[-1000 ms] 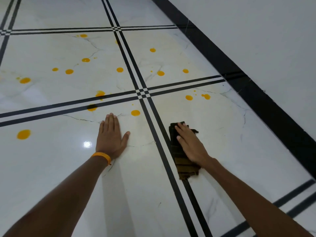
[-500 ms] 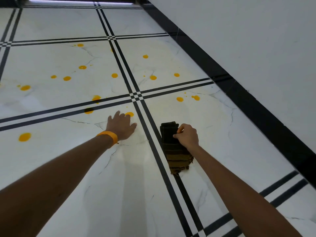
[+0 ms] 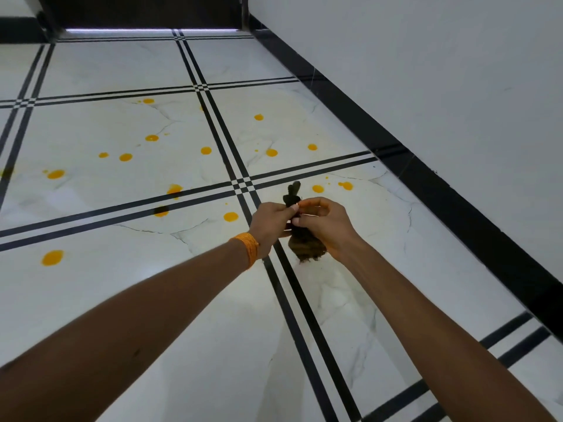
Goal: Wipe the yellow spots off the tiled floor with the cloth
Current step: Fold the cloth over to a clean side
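Dark, bunched fabric is sitting between our two hands: we are holding the cloth [image 3: 300,239] up off the tiled floor [image 3: 122,300], above the crossing of the black grout lines. We judge that we are regathering or refolding it to present a fresh face before wiping, since many yellow spots [image 3: 230,216] are lying unwiped on the tiles ahead and to the left, the nearest just left of our hands.

Our left hand [image 3: 269,226], an orange band [image 3: 248,248] on its wrist, is reaching in from the left with its fingers [image 3: 289,208] closed on the upper part of the cloth. Our right hand [image 3: 323,228] is curling around the cloth from the right, fingers pinched on the fabric near the left hand's tips, while a frayed brownish end is hanging below the palm and a dark tuft is sticking up above the fingertips. Both forearms are stretching forward and converging, wrists close together, palms turning toward each other. The white wall [image 3: 426,86] and its black skirting [image 3: 396,153] are running along our right.
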`<state>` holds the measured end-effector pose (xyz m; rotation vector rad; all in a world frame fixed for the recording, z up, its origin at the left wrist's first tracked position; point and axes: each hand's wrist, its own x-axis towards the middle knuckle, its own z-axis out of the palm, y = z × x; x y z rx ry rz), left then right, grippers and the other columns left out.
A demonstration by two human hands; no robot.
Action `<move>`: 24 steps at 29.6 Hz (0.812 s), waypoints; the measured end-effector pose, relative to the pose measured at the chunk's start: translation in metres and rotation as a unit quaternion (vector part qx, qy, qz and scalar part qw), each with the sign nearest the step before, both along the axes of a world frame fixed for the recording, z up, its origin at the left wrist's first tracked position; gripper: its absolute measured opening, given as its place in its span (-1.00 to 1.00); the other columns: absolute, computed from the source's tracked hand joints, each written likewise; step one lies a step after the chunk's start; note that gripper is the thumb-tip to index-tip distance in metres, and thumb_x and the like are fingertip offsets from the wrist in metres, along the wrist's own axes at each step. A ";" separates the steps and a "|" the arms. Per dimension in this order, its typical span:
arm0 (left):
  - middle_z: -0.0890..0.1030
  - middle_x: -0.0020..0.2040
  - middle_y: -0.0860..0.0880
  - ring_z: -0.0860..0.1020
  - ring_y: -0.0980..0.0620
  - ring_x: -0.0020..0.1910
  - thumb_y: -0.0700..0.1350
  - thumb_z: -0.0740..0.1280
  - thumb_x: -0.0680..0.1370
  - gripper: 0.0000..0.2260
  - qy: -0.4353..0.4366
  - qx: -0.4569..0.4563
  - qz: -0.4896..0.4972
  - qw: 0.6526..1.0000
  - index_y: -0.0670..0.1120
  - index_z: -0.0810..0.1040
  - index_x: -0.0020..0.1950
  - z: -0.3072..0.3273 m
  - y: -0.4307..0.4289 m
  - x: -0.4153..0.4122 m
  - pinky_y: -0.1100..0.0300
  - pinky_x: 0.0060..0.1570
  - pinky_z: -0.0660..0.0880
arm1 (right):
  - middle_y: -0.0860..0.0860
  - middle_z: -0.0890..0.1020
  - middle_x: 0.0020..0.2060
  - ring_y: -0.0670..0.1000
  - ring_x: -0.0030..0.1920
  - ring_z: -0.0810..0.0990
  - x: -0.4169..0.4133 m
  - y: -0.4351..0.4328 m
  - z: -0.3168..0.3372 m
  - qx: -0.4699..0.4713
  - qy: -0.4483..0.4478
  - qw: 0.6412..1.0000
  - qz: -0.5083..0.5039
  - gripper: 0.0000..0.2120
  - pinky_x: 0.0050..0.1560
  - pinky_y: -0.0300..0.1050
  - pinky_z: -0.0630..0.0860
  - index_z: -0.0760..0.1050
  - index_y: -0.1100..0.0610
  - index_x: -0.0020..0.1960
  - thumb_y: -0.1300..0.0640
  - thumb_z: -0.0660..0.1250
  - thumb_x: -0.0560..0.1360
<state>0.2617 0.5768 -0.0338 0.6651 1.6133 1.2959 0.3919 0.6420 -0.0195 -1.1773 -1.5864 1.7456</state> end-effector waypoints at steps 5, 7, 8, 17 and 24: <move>0.68 0.11 -0.12 0.64 -0.01 0.12 -0.04 0.20 0.69 -0.72 0.034 0.038 -0.032 0.998 -0.17 0.62 0.15 0.021 0.000 -0.006 0.14 0.13 0.56 | 0.17 0.74 -0.03 0.11 0.00 0.74 -0.009 0.007 0.019 -0.003 0.015 1.000 -0.016 -0.70 0.09 -0.01 0.67 0.59 0.18 0.19 0.26 0.51 0.47; 0.66 0.07 -0.07 0.63 0.04 0.09 -0.06 0.17 0.70 -0.77 0.022 0.030 -0.042 0.998 -0.12 0.59 0.10 0.031 -0.003 -0.011 0.20 0.07 0.55 | 0.15 0.74 -0.07 0.07 -0.07 0.75 -0.015 0.008 0.026 0.041 -0.002 0.999 -0.015 -0.78 0.02 -0.05 0.69 0.62 0.18 0.12 0.21 0.50 0.49; 0.67 0.05 -0.09 0.63 0.00 0.08 -0.07 0.16 0.70 -0.74 0.042 0.030 -0.052 0.997 -0.14 0.60 0.06 0.034 -0.003 -0.014 0.15 0.08 0.56 | 0.15 0.74 -0.09 0.05 -0.11 0.75 -0.018 0.007 0.030 0.056 -0.004 0.998 -0.018 -0.83 -0.04 -0.09 0.69 0.63 0.17 0.08 0.18 0.49 0.50; 0.69 -0.23 -0.03 0.64 0.02 -0.18 0.01 0.15 0.66 -0.61 0.356 0.041 -0.045 0.933 -0.15 0.69 -0.10 0.028 -0.017 -0.029 -0.01 0.00 0.58 | 0.07 0.67 -0.20 0.08 -0.11 0.68 -0.030 0.007 0.043 0.270 -0.070 0.959 -0.048 -0.86 0.00 0.11 0.67 0.52 0.06 -0.18 0.17 0.40 0.55; 0.55 0.10 -0.04 0.51 0.05 0.07 0.01 0.46 0.51 -0.63 0.369 0.145 -0.009 0.918 -0.09 0.50 0.25 0.053 -0.009 -0.036 0.18 0.03 0.49 | 0.14 0.63 -0.15 0.16 -0.09 0.63 -0.031 0.010 0.075 0.300 -0.080 0.948 0.070 -0.90 -0.01 0.16 0.61 0.41 0.08 0.01 0.07 0.20 0.67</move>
